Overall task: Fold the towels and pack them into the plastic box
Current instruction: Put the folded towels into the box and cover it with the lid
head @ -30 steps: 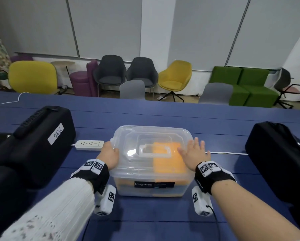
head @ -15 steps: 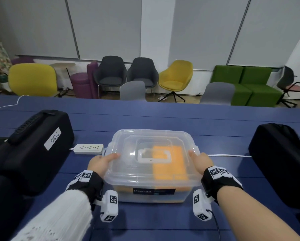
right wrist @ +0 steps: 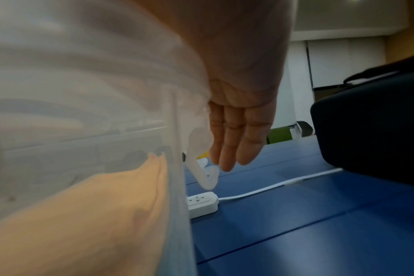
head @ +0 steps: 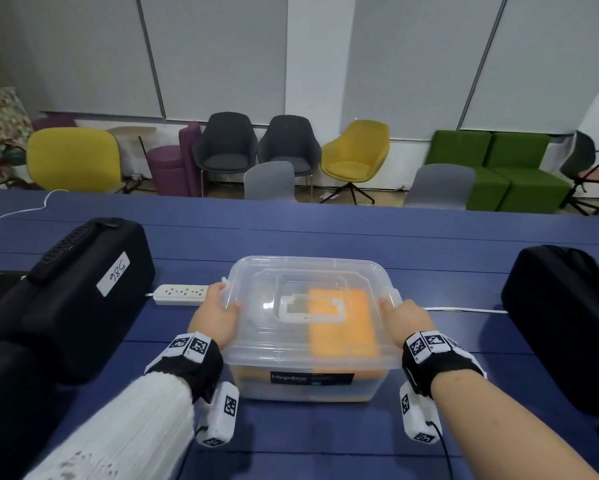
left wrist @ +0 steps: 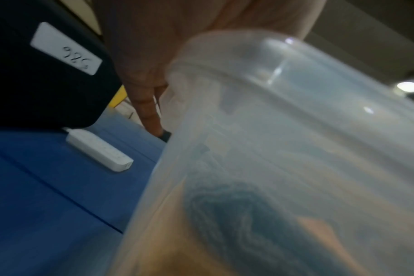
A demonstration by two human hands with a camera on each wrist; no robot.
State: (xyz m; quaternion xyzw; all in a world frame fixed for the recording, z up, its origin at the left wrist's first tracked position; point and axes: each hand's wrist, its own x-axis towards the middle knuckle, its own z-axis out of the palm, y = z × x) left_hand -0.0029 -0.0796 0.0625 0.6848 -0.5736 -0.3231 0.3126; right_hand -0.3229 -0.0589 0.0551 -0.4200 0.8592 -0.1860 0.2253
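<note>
The clear plastic box (head: 291,355) stands on the blue table with its lid on. Through the lid I see a folded orange towel (head: 339,323) on the right side. In the left wrist view a dark blue towel (left wrist: 236,214) shows through the box wall (left wrist: 296,130). My left hand (head: 215,317) lies against the lid's left edge, thumb on top, fingers straight down the side. My right hand (head: 403,320) lies against the right edge, thumb on the lid. Its fingers (right wrist: 234,138) point straight down beside the loose side latch (right wrist: 201,168).
A white power strip (head: 182,294) lies just behind the box's left side, its cable (head: 464,309) running right. A black case with a white label (head: 73,296) sits to the left, another black case (head: 561,323) to the right. Chairs stand beyond the table's far edge.
My right hand slid off the top of the lid to its right edge. My left hand moved along the left edge. Both now flank the box.
</note>
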